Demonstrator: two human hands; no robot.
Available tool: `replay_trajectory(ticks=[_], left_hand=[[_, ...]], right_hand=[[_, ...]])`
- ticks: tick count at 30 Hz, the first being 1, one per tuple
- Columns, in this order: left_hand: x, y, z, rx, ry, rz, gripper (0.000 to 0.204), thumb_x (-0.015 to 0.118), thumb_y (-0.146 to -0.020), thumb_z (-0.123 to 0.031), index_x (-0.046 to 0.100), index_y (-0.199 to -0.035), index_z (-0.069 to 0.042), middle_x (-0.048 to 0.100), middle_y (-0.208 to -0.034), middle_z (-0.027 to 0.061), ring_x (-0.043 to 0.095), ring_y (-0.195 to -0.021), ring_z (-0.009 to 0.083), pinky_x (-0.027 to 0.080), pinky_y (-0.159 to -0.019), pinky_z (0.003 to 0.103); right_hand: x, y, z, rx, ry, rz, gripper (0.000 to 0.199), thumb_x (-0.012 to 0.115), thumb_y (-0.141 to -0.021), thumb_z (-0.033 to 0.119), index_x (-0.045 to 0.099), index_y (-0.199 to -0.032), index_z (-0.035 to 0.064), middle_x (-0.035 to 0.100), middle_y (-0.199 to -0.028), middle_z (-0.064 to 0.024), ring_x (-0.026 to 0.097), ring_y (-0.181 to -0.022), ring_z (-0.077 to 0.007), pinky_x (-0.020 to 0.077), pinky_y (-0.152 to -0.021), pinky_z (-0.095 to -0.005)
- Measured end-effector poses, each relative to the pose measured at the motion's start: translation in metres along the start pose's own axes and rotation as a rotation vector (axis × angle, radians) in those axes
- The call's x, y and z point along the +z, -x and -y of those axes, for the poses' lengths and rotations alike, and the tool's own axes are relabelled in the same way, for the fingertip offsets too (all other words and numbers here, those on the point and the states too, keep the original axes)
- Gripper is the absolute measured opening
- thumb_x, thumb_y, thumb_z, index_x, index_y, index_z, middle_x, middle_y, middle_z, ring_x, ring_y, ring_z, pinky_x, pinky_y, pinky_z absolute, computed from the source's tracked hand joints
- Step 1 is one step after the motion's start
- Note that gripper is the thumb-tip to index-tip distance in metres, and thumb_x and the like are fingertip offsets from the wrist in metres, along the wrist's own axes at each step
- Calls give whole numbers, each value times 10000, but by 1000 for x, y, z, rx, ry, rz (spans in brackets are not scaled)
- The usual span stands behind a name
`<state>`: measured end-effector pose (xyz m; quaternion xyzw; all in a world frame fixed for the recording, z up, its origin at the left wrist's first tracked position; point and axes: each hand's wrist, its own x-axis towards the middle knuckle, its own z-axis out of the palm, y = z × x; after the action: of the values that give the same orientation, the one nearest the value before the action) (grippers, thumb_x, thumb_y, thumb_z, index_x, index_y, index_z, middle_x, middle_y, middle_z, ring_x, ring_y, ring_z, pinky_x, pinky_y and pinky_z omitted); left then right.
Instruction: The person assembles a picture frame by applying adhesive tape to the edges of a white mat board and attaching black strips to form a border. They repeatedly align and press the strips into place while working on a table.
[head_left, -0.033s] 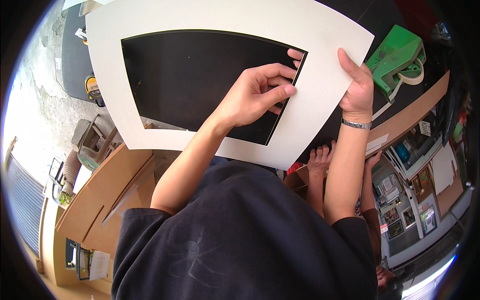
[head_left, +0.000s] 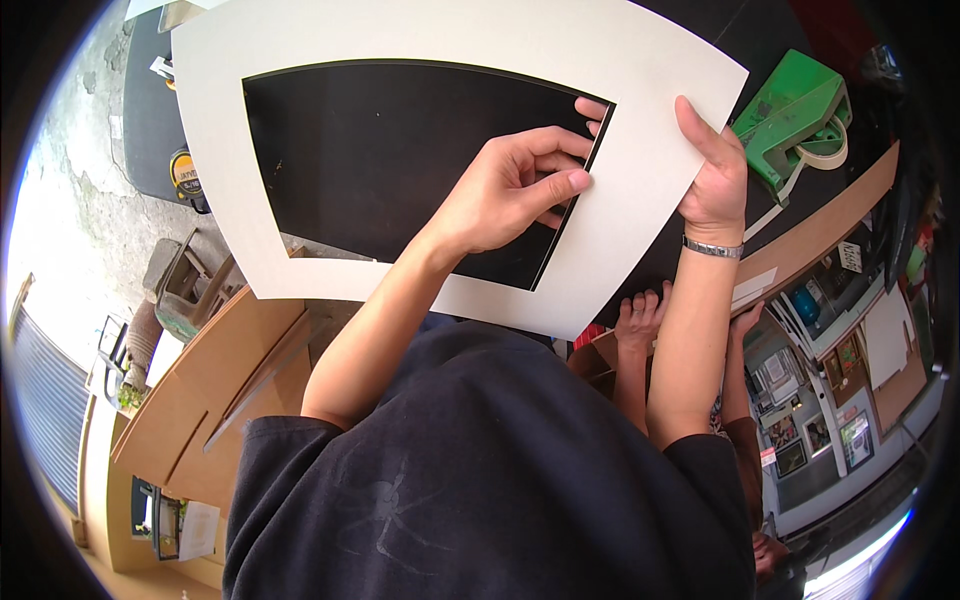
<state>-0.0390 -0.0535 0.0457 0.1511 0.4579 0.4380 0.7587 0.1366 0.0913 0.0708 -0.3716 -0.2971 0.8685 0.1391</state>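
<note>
A white picture mat [head_left: 655, 150] with a rectangular window cut in it is held up over a dark tabletop [head_left: 390, 150], which shows through the opening. My left hand [head_left: 515, 190] reaches across the window and pinches its right inner edge, thumb on the near face and fingers passing behind the board. At the mat's right outer border, my right hand [head_left: 715, 185] grips the edge with the thumb on top; its other fingers are hidden underneath. A metal band circles the right wrist.
To the right stands a green tape dispenser [head_left: 790, 115] with a pale roll. Another person's hand [head_left: 642, 318] is near my right forearm. A yellow-and-black tape measure [head_left: 186, 175] lies at the left. Brown boards [head_left: 215, 375] lean at the lower left; framed pictures [head_left: 857, 440] hang far right.
</note>
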Motion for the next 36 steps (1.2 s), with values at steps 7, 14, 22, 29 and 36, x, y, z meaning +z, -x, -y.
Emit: replay_trajectory(ticks=[7,14,22,29,36], left_hand=[[-3,-3,3,43,-13,10,299,660,-1002,-170,631,-1246,0,723,-931,44,685,-825,92,615,-684,258],[-4,-3,3,37,-14,15,303,657,-1003,-166,628,-1252,4,720,-923,41,683,-833,90,618,-687,258],[-5,-1,1,16,-17,18,280,648,-1005,-175,643,-1233,-15,737,-941,24,674,-868,71,588,-719,261],[-5,-2,4,32,-12,17,283,650,-1005,-176,639,-1234,-9,728,-930,27,675,-851,77,599,-702,259],[-4,-3,3,30,-13,10,310,655,-1005,-175,622,-1258,1,720,-932,41,679,-836,88,616,-687,258]], right_hand=[[-1,-1,-1,-28,35,21,617,458,-1057,327,368,-1427,-158,548,-1310,-385,557,-1253,-522,565,-969,-554],[-3,-2,0,-27,26,54,612,458,-1058,324,368,-1431,-154,557,-1312,-366,559,-1250,-523,568,-964,-557],[-1,-1,-1,-18,23,29,613,450,-1060,331,368,-1436,-146,555,-1314,-368,559,-1256,-514,573,-958,-553],[-2,-3,-1,-16,23,33,618,453,-1059,333,366,-1436,-148,549,-1318,-378,559,-1255,-514,573,-959,-548],[1,-3,1,-10,29,17,621,456,-1057,331,365,-1432,-156,545,-1307,-399,558,-1258,-511,569,-966,-544]])
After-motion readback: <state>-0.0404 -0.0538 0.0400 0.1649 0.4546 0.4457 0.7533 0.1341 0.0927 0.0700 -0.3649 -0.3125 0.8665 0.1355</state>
